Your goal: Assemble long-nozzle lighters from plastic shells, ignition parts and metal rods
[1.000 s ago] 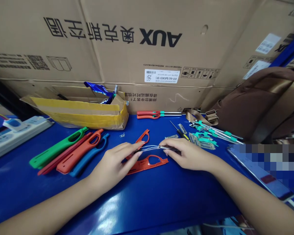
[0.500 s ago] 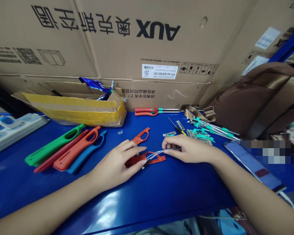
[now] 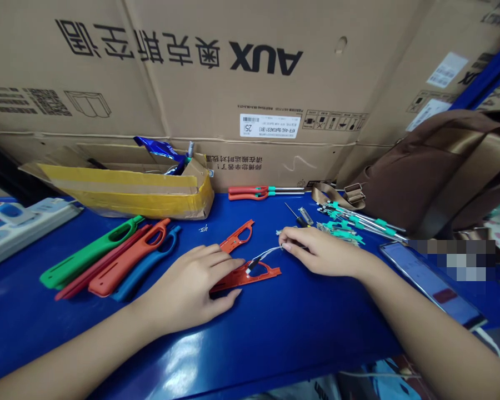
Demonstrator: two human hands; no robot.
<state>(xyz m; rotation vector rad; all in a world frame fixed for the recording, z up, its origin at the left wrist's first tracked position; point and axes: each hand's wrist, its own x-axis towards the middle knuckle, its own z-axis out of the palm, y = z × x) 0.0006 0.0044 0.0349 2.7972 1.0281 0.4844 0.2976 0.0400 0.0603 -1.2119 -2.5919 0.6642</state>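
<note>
My left hand [image 3: 200,283] lies over the rear part of an orange lighter shell half [image 3: 270,273], thumb apart and fingers stretched across it. Whether it presses on the shell is hidden. White wires [image 3: 269,253] run from a small black piece with a white end [image 3: 252,266] above the shell's trigger opening. Their other end is pinched between the thumb and fingers of my right hand [image 3: 316,250]. A second orange shell half [image 3: 239,236] lies just behind, partly covered by my left hand.
Green [image 3: 87,255], orange [image 3: 125,264] and blue [image 3: 145,266] lighter shells lie left. Behind are a taped carton [image 3: 129,189] and red lighters with metal tubes [image 3: 250,193]. At right are a screwdriver [image 3: 291,211], metal tubes with green parts [image 3: 358,216], a phone [image 3: 433,283] and a brown bag [image 3: 400,166].
My left thumb has let go of the wires' black piece and moved away from the shell. The right hand still pinches the wires, its fingers now nearer their end.
</note>
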